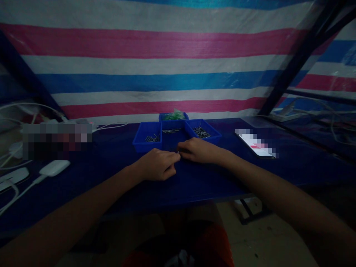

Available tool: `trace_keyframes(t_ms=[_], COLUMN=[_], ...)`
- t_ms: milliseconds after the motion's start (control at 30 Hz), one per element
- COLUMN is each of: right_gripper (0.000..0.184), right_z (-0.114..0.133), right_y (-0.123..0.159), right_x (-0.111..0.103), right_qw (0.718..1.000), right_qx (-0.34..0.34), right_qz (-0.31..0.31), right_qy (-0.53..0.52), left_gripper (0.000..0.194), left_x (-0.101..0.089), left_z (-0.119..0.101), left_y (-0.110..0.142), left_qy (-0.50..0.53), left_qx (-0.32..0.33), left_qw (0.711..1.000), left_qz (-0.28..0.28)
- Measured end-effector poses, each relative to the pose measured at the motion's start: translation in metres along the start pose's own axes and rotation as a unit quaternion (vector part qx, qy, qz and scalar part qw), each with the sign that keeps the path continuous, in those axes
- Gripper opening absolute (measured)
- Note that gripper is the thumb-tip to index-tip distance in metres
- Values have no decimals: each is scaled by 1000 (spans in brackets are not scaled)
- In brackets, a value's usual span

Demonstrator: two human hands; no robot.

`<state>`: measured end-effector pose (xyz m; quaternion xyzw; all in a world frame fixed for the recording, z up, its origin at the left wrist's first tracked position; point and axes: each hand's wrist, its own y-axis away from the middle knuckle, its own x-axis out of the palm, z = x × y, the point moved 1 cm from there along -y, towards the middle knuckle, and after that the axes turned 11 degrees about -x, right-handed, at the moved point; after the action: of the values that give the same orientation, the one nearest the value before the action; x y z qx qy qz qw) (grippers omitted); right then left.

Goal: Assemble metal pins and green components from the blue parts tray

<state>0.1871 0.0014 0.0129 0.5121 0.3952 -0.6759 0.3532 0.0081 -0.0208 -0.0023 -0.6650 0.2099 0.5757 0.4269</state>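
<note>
My left hand (159, 165) and my right hand (196, 150) meet above the blue table, both closed with fingertips pinched. A tiny shiny bit shows between the fingertips; its kind is too small to make out. Just behind my left hand stands a blue bin (141, 147) with thin metal pieces (152, 138) like screws or pins. Another blue bin (213, 137), behind my right hand, contains similar metal pieces (201, 132). Several more thin metal pieces (171, 131) lie between these two bins. Green items in clear plastic (174, 115) fill a third blue bin at the back.
On the right of the table (194, 189) lies a lit phone (257, 145). White cables and a white charger (55, 168) are at the left, near a blurred-out patch. A striped tarp (155, 44) hangs behind, with dark metal posts (289, 63) at both sides.
</note>
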Motion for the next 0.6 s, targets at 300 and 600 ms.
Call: trace_keyframes(t_ms=[300,600], right_gripper=[18,19], right_z=[3,4], right_y=[-1,0], right_x=[-4,-6], right_qw=[997,995], right_qx=[-16,-9], right_qz=[-57,-70], right_qy=[-50,-73], left_gripper=[9,24], left_x=[6,10], left_z=[8,13], left_y=[-3,-7], left_qy=[20,141], left_qx=[-181,-229], left_qw=[982,961], left_qz=[50,60])
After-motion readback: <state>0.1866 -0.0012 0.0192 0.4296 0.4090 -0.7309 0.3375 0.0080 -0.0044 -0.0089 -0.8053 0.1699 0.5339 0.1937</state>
